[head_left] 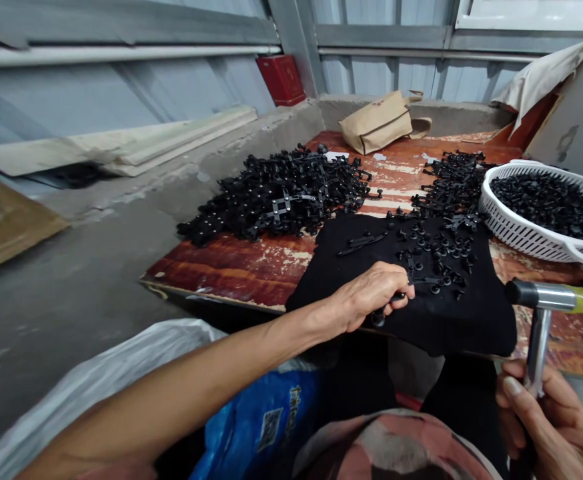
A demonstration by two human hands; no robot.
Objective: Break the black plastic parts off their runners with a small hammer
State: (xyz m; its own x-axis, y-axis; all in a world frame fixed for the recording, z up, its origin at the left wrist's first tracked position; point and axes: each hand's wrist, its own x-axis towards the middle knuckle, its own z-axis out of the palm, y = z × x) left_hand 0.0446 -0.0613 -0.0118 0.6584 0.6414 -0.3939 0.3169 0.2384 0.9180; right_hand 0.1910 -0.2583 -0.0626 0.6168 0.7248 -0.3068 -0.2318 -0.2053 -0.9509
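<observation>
My left hand [369, 295] rests on a black cloth [421, 313] at the near edge of a worn red board, fingers curled around a small black plastic part [386, 308]. Loose small black parts [436, 257] lie scattered on the cloth just beyond my fingers. My right hand [551, 427] at the lower right is closed around the metal handle of a small hammer [544, 313], whose head is held level above the board's near right edge.
A big heap of black plastic cross pieces [281, 190] covers the board's left part, a smaller heap [451, 180] lies farther right. A white basket [516, 227] full of small black parts stands at right. A tan bag [379, 120] lies at the back. Blue bag [266, 420] near my lap.
</observation>
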